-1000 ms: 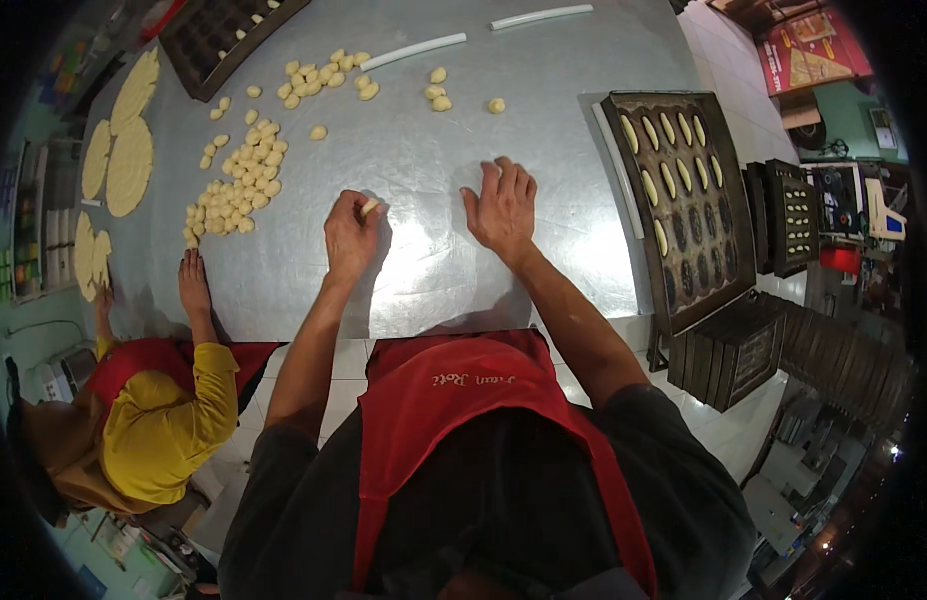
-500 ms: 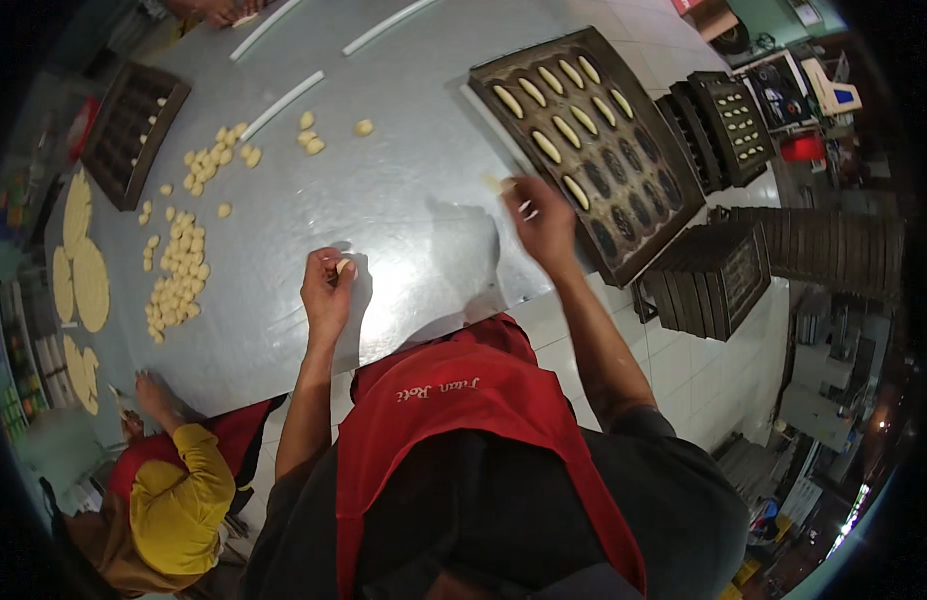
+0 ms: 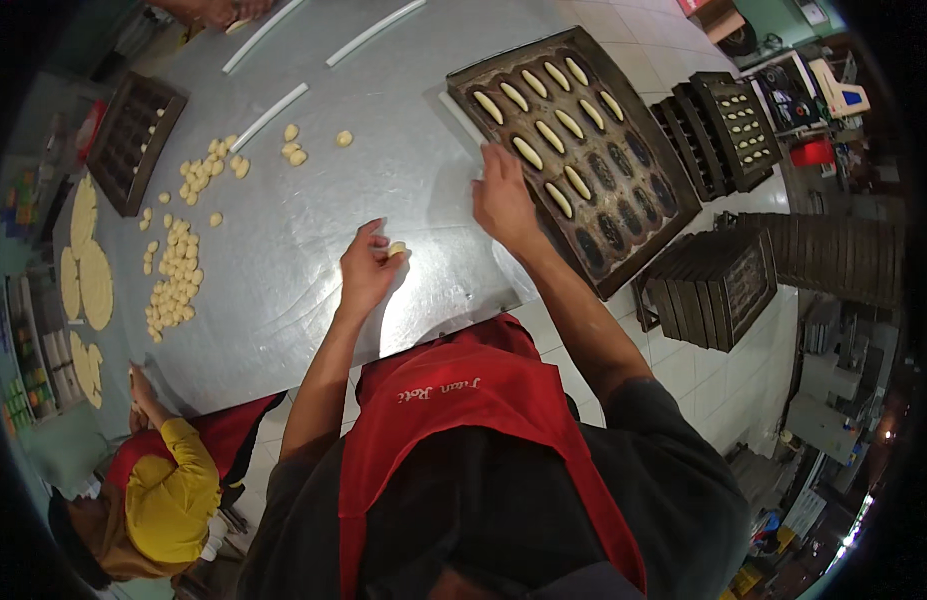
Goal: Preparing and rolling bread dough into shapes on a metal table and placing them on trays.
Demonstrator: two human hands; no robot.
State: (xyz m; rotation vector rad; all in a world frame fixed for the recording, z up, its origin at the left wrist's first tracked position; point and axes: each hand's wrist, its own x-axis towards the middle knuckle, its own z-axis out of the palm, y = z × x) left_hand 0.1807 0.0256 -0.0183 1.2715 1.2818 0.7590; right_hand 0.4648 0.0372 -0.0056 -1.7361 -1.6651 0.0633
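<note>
Pinching dough ball point(image 3: 396, 248), L hand point(image 3: 365, 268); axis unclear. R hand point(image 3: 505, 202) nr tray point(image 3: 638, 260), grip unclear; strips point(image 3: 527, 152), long axes up-L.

A small, pale, rounded dough ball point(image 3: 396, 249) sits at the left hand's point(image 3: 371, 268) fingers. Just beside the right hand point(image 3: 503, 200), a dark rectangular tray point(image 3: 632, 240) lies slantwise, slender pale dough rolls point(image 3: 527, 153) filling twelve oval hollows.

Two words in white cursive lettering point(image 3: 438, 390) stand on the red apron point(image 3: 523, 397), on the wearer's side of the surface point(image 3: 283, 270)
</note>
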